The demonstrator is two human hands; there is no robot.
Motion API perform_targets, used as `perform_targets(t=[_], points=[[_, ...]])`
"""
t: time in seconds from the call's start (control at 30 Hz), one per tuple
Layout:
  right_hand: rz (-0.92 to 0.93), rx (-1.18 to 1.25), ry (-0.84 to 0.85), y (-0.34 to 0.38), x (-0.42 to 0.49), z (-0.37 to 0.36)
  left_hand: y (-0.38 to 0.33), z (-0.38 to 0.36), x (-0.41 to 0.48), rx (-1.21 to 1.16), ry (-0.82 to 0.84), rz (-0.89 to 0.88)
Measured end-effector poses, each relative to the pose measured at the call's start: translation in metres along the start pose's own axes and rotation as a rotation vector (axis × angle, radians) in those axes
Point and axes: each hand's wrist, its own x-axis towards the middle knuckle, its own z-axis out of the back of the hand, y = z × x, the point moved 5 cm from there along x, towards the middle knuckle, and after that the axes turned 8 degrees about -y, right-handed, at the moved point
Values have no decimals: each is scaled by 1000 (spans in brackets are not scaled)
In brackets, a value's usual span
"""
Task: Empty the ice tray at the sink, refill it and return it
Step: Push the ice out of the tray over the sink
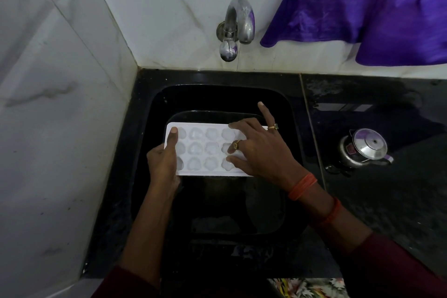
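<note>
A white ice tray (205,150) with several rounded cells of ice is held level over the black sink (217,97). My left hand (164,162) grips its left end, thumb lying on top along the edge. My right hand (261,147) rests on the tray's right end, fingertips pressing on the cells there, with the little finger sticking up and away. The right end of the tray is hidden under that hand. A steel tap (238,24) juts from the tiled wall above the sink; no water is running from it.
A small steel kettle (365,150) stands on the wet black counter (387,201) right of the sink. A purple cloth (362,7) hangs at the upper right. White tiled walls close off the left and back.
</note>
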Motion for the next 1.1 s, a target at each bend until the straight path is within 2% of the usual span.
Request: perform_targets(t=[0.27, 0.43, 0.6, 0.97, 1.1], points=[[12, 8, -47, 1, 3, 7, 0, 0, 0, -13, 2, 16], [24, -11, 8, 4, 2, 3, -3, -1, 1, -17, 1, 4], [-15, 5, -55, 1, 3, 6, -4, -1, 2, -15, -16, 18], [3, -87, 97, 4, 2, -3, -5, -1, 2, -19, -9, 6], [4, -49, 19, 7, 1, 2, -3, -2, 4, -19, 0, 5]])
